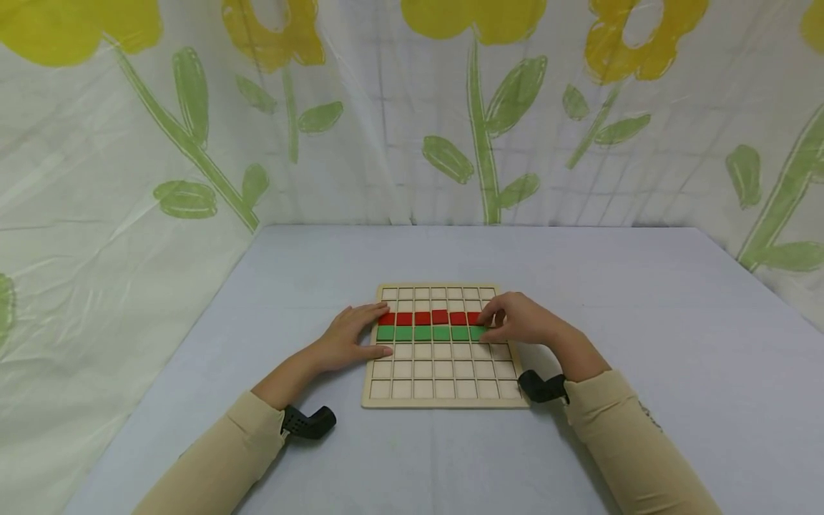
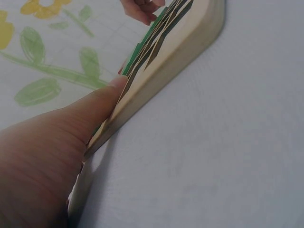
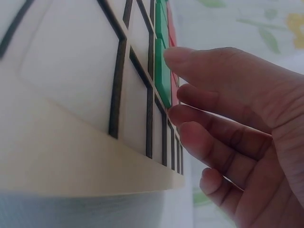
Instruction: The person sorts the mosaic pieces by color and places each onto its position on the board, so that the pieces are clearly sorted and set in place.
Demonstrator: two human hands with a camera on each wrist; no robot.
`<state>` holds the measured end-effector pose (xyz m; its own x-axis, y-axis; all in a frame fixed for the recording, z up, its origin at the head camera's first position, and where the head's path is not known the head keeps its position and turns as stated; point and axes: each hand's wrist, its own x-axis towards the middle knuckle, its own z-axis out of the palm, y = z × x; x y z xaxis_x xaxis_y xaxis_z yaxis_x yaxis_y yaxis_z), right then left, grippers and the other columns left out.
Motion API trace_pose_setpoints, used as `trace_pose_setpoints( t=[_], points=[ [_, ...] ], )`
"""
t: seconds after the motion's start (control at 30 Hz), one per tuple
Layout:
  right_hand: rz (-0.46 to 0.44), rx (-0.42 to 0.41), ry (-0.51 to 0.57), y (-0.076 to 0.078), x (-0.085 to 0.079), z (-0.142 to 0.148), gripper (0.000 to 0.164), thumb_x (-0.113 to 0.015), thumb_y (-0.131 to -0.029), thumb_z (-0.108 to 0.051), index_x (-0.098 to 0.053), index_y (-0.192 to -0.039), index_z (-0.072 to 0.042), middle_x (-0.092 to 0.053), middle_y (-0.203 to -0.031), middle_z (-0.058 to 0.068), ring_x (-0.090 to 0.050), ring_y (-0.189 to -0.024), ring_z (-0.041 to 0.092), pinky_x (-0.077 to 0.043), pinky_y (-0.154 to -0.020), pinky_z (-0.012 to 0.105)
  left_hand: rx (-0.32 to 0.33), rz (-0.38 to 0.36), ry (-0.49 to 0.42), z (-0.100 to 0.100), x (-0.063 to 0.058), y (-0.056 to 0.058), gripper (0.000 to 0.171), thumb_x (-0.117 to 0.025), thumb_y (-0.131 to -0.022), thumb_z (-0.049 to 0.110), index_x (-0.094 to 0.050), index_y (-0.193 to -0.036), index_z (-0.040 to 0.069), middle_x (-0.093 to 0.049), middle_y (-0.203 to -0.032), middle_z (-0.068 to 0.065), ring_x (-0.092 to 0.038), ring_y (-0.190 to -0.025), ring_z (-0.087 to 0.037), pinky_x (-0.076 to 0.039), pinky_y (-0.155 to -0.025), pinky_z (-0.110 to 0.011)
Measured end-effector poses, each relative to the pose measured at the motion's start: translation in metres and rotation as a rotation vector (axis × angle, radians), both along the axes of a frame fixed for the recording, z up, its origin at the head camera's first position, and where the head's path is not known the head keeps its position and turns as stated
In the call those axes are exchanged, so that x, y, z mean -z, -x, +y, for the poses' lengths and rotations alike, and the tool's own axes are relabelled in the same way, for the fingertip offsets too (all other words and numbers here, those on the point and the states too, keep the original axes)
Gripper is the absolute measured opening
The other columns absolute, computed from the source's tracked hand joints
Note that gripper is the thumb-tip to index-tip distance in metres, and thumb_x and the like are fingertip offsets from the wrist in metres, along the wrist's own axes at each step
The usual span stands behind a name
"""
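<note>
A wooden grid board (image 1: pixel 444 403) lies on the table with a row of several red tiles (image 1: pixel 422 318) above a row of several green tiles (image 1: pixel 422 333). One red tile (image 1: pixel 440 316) sits slightly askew, higher than its neighbours. My left hand (image 1: pixel 342 337) rests on the board's left edge, thumb and fingers spread; its thumb (image 2: pixel 97 104) lies along the rim in the left wrist view. At the right end of the coloured rows is my right hand (image 1: pixel 524 320), fingers bent. Its thumb (image 3: pixel 183 59) touches the last green tile (image 3: pixel 162 71), with the index finger near the last red tile.
Pale board squares (image 1: pixel 444 370) show in front of and behind the coloured rows. A light tablecloth (image 1: pixel 309 265) covers the table, and a flower-printed curtain (image 1: pixel 386 179) hangs behind it. A black device (image 1: pixel 309 422) is worn on each wrist.
</note>
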<state>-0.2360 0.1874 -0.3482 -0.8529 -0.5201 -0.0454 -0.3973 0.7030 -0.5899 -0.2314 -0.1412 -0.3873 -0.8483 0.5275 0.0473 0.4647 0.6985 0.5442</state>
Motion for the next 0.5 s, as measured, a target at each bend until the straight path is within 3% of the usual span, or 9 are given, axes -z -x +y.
trace_pose_setpoints(
  t=[0.5],
  points=[
    [0.051,0.046,-0.056,0.008,-0.009,0.020,0.032,-0.069,-0.083,-0.020,-0.066,-0.109,-0.002,-0.065,-0.100,0.010,-0.057,-0.087,0.018,-0.049,-0.069,0.028,0.018,-0.001,-0.013,0.000,0.002,0.006,0.079,-0.066,-0.083,0.043,-0.031,-0.145,0.008,-0.030,-0.152,-0.010,-0.022,-0.142,-0.030,-0.005,-0.117,-0.051]
  ],
)
